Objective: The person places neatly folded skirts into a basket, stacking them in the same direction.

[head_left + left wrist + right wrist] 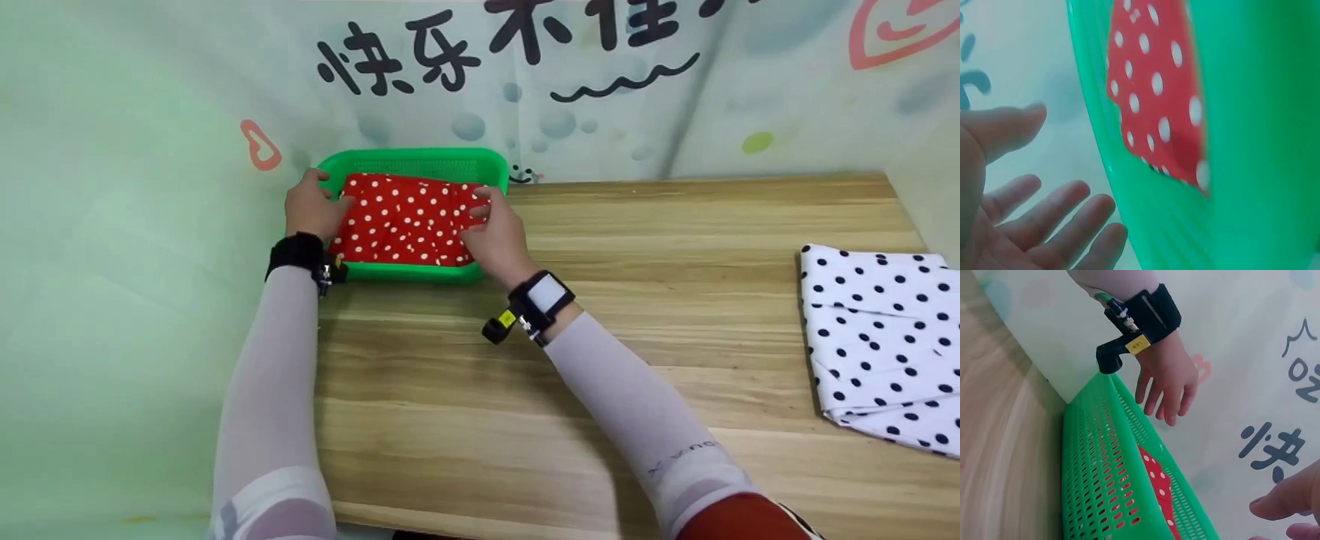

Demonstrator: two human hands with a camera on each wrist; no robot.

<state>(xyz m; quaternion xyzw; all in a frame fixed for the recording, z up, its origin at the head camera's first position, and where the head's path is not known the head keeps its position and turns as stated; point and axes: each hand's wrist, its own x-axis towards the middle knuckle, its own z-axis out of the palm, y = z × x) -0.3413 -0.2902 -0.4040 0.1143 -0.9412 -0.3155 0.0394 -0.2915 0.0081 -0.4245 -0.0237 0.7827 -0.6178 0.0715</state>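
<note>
A folded red cloth with white polka dots (409,221) lies inside a green plastic basket (420,273) against the back wall. Over the basket's left end is my left hand (311,206), its fingers relaxed and holding nothing. The left wrist view shows that hand's spread fingers (1081,219) beside the basket rim, apart from the cloth. My right hand (499,236) is over the right end, thumb and fingers apart. In the right wrist view only part of the right hand (1292,500) shows, with nothing in its grasp.
On the wooden table's (675,315) right side lies a folded white cloth with black dots (885,345). A pale printed wall covering (420,112) rises behind the basket, and a green-tinted wall (127,300) stands close by my left arm.
</note>
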